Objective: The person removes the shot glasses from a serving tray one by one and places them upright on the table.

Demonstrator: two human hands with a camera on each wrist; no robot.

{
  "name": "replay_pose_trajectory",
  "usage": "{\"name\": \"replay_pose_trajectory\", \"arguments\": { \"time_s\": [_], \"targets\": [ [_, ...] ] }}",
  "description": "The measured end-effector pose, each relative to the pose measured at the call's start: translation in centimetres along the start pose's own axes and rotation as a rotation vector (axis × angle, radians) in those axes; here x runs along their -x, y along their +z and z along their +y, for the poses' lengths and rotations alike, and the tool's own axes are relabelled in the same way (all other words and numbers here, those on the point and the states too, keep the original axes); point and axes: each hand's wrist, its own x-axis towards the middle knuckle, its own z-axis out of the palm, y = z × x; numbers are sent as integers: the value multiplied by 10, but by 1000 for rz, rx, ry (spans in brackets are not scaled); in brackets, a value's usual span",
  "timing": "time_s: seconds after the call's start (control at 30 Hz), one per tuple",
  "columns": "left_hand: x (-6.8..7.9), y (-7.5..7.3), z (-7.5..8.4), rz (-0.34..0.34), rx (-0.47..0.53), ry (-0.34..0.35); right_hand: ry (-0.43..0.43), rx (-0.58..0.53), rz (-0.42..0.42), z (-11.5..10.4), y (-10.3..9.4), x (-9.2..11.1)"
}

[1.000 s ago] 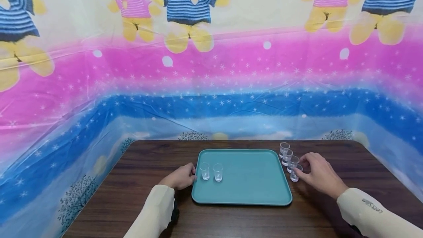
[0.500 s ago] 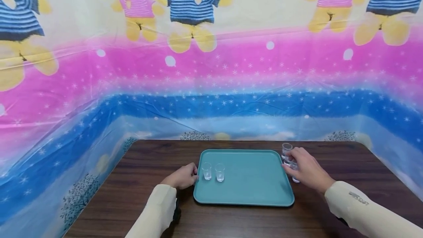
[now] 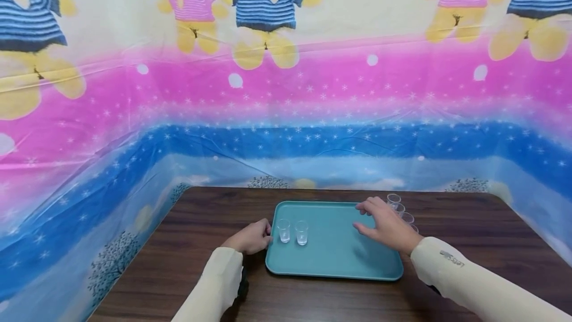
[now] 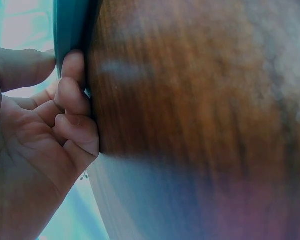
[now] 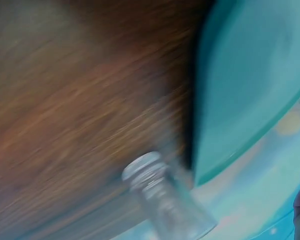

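Note:
My left hand [image 3: 252,237] grips the left edge of a teal tray [image 3: 330,265]. In the left wrist view the thumb lies on the rim and curled fingers [image 4: 72,97] tuck against its underside. Two clear shot glasses stand side by side on the tray's left part, the left glass [image 3: 284,231] and the right glass [image 3: 301,233]. My right hand [image 3: 386,222] hovers over the tray's right part, thumb and fingers spread apart, with nothing seen between them. Beyond its wrist several more shot glasses [image 3: 393,201] stand in a row, partly hidden.
The dark wood table [image 3: 201,222] holds the tray and glasses. Behind it hangs a printed cloth [image 3: 286,98] with teddy bears, close along the back and sides. A blurred shot glass [image 5: 167,200] stands beside the tray's edge in the right wrist view.
My right hand has moved left from the row of glasses to over the tray, its fingers now apart. The left hand keeps its grip on the tray edge. The head view shifts slightly.

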Motion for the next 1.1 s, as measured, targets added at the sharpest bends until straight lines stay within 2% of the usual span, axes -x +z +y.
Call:
{"name": "replay_pose_trajectory", "arguments": {
  "time_s": [0.5,0.77,0.83,1.1],
  "targets": [
    [-1,1,-1,-9,4,-21,-58,-64,-73,-47,25,-32],
    [-2,1,0,-14,11,-22,-81,-69,-249,-68,43,-46],
    [-1,0,0,-15,14,-21,-90,-73,-271,-72,48,-49],
    [0,0,-1,-14,16,-18,-93,-47,-242,-83,63,-56]
  ]
}}
